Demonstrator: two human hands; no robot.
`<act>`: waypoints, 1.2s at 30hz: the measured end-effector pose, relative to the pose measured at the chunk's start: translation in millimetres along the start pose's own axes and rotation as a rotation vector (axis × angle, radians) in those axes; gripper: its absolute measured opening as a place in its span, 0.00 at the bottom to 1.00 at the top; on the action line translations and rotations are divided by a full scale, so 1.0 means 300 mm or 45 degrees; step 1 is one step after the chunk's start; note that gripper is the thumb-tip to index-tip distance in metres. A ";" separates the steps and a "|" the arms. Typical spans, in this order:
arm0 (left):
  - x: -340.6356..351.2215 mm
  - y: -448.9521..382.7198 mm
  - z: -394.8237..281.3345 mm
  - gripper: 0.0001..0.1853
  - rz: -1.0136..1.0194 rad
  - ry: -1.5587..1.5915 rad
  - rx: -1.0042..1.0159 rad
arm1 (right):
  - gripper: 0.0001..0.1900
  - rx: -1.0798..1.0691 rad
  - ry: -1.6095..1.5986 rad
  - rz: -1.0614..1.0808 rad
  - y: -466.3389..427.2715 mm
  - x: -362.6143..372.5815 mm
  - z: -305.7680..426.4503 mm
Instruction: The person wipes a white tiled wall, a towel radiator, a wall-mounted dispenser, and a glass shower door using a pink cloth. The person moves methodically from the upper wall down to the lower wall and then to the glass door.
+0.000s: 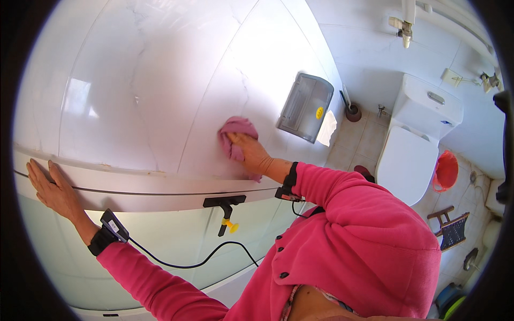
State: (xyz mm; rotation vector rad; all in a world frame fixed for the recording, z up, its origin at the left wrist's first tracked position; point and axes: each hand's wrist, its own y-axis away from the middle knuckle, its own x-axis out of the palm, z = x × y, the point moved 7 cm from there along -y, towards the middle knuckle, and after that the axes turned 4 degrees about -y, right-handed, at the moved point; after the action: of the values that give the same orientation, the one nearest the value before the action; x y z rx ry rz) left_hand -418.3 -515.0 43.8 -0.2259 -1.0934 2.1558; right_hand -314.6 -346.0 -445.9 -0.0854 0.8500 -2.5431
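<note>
My right hand [253,154] presses a bunched pink cloth [241,125] flat to the glossy white marble-look wall tile [168,92]. Part of the cloth lies beneath the palm and a corner hangs below it. Over at the far left, my left hand [60,192] rests with spread fingers on the white frame [132,198] of a glass panel [168,228]. That hand holds nothing. Between the two hands, a black handle-like fitting [225,202] with a yellow suction cup [232,226] sits on the frame.
Right of the cloth, a grey paper towel dispenser [306,106] is mounted on the wall, with white paper [327,128] protruding. Beyond stand a toilet brush holder [353,113], a toilet [407,164], a red bin [445,171] and a small folding stool [451,228]. A black cable [188,265] runs from my left wrist.
</note>
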 end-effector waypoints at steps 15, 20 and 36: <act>-0.013 -0.002 0.006 0.29 -0.010 0.070 -0.022 | 0.28 0.578 -0.658 -1.214 -0.331 -0.664 -0.842; -0.006 0.005 0.017 0.29 0.001 0.019 -0.032 | 0.30 0.233 0.168 -1.276 -0.109 -0.329 -0.639; -0.011 -0.007 -0.022 0.27 0.029 0.055 -0.050 | 0.35 -0.359 0.083 -0.088 -0.128 -0.098 0.161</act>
State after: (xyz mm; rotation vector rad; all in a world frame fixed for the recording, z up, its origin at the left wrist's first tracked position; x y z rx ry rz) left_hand -411.8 -512.1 40.7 -0.3028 -1.1147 2.1411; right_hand -294.2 -332.9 -382.1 -0.1226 1.2468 -2.4843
